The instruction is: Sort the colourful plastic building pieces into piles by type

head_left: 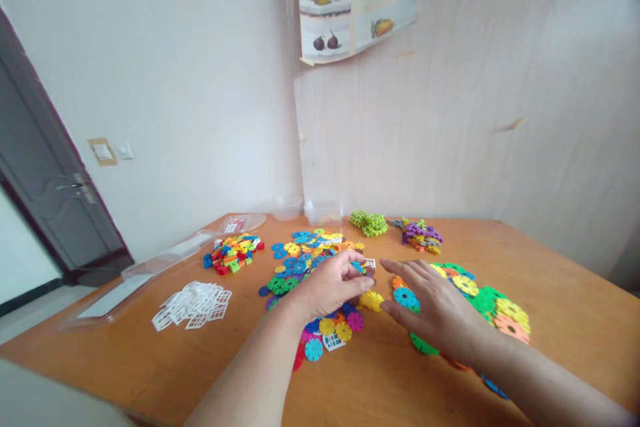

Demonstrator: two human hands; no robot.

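My left hand [334, 285] hovers over a heap of small coloured snowflake discs [300, 260], its fingers pinched on a small blue piece [358, 267]. My right hand [434, 310] lies flat with fingers stretched out over larger coloured discs [493, 307], touching a blue disc [405, 297] beside a yellow disc [371, 301]. More discs [327, 337] lie under my left wrist. A small white grid piece [370, 263] sits just beyond my left fingertips.
On the wooden table [560, 320] lie white window-frame pieces [193, 305], a pile of small coloured bricks [233, 253], green pieces [369, 222], purple mixed pieces [421, 233], clear plastic lids [150, 267] and clear containers [324, 211] by the wall. A door [45, 180] stands left.
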